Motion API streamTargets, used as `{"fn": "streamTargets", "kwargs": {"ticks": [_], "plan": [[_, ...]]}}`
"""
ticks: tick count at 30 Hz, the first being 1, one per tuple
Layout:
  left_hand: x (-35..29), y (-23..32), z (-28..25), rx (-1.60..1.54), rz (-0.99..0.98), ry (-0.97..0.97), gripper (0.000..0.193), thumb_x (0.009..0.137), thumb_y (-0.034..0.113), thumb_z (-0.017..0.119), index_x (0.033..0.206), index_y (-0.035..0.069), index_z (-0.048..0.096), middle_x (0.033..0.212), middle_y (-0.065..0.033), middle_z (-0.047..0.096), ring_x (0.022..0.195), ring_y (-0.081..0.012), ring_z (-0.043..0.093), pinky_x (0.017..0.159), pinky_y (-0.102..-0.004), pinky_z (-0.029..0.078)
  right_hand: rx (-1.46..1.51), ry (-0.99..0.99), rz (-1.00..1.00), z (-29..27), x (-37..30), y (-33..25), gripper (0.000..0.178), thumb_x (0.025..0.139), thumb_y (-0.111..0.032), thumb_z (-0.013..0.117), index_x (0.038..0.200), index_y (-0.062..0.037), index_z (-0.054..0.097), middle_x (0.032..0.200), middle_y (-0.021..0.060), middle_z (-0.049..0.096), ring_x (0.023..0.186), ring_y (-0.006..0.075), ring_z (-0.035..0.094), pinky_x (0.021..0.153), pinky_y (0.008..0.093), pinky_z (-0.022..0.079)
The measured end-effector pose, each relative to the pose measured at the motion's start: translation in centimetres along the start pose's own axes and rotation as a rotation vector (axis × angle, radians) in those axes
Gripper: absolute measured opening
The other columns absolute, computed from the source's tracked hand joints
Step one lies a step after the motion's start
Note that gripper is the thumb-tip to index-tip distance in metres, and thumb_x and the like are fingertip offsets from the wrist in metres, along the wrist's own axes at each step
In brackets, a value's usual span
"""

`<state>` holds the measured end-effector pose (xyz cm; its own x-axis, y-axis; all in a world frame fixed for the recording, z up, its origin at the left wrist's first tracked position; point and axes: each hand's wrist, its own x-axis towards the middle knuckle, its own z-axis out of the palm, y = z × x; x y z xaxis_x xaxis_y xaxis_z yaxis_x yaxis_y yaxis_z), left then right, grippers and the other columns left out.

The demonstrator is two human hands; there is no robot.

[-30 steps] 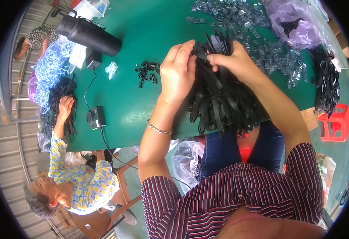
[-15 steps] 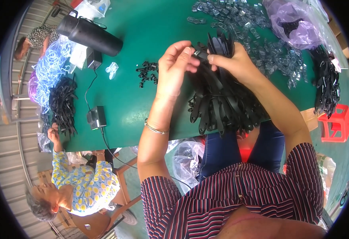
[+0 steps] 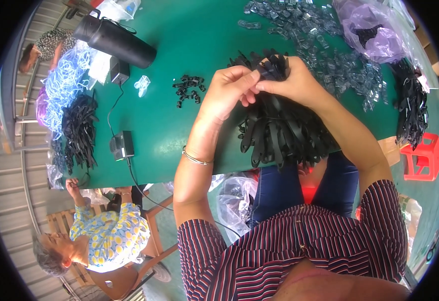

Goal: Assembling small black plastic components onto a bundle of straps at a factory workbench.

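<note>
A worker's right hand (image 3: pixel 299 85) is clamping a thick bunch of black straps (image 3: pixel 289 123) over a green counter (image 3: pixel 169 145), thumb pressing across the top and fingers wrapping the far side. The left hand (image 3: pixel 227 90) is meeting it at the bunch, its thumb tip close to the right thumb and its fingers curling inward; whether it is pinching a strap, one cannot tell. The straps are fanning out below both hands, their lower ends reaching the near edge of the counter.

The work is looking partway along: the straps are gathered into one bunch, but both hands are occupied at its top, so the handling there is seemingly unfinished. How many straps are already dealt with is not showing.

Plenty is lying loose. Black clips (image 3: pixel 192 80) are sitting in a small cluster just left of the left hand, while clear clips (image 3: pixel 299 25) are spreading in a large heap beyond and right of the right hand. More straps are waiting, one pile (image 3: pixel 411 110) well to the right of the right hand and another pile (image 3: pixel 79 125) far left of the left, near a co-worker (image 3: pixel 112 236).
</note>
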<state>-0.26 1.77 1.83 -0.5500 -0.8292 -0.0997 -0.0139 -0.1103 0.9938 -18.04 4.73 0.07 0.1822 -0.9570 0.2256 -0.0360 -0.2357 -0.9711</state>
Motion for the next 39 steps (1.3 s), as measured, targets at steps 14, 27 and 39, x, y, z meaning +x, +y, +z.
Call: {"fn": "streamTargets", "kwargs": {"ticks": [14,27,39], "plan": [[0.9,-0.4,-1.1,0.223,0.065,0.2,0.022,0.084,0.021,0.06,0.074,0.002,0.061,0.06,0.0001,0.054,0.048,-0.0049,0.043,0.043,-0.0176,0.031,0.123,0.065,0.188,-0.6,0.1,-0.5,0.025,0.071,-0.015,0.07,0.087,0.0012,0.059,0.078,0.0045,0.059,0.071,0.0116,0.056,0.067,0.0246,0.045],[-1.4,1.2,-7.4,1.112,0.015,0.167,0.019,0.062,0.015,0.071,0.076,0.005,0.063,0.068,-0.0055,0.06,0.063,-0.0212,0.059,0.057,-0.0307,0.045,0.235,0.127,0.16,-0.6,-0.2,-1.0,0.035,0.073,-0.008,0.067,0.101,0.0058,0.053,0.081,0.0096,0.06,0.074,0.0159,0.058,0.069,0.028,0.046],[-0.7,1.4,-5.1,0.606,0.057,0.162,0.015,0.073,0.003,0.064,0.088,0.001,0.062,0.078,-0.0076,0.064,0.068,-0.0161,0.062,0.06,-0.0253,0.047,0.197,0.116,0.18,-0.4,-0.3,-1.3,0.034,0.072,-0.008,0.068,0.099,0.0066,0.052,0.078,0.0095,0.059,0.071,0.0152,0.058,0.069,0.0271,0.046]]}}
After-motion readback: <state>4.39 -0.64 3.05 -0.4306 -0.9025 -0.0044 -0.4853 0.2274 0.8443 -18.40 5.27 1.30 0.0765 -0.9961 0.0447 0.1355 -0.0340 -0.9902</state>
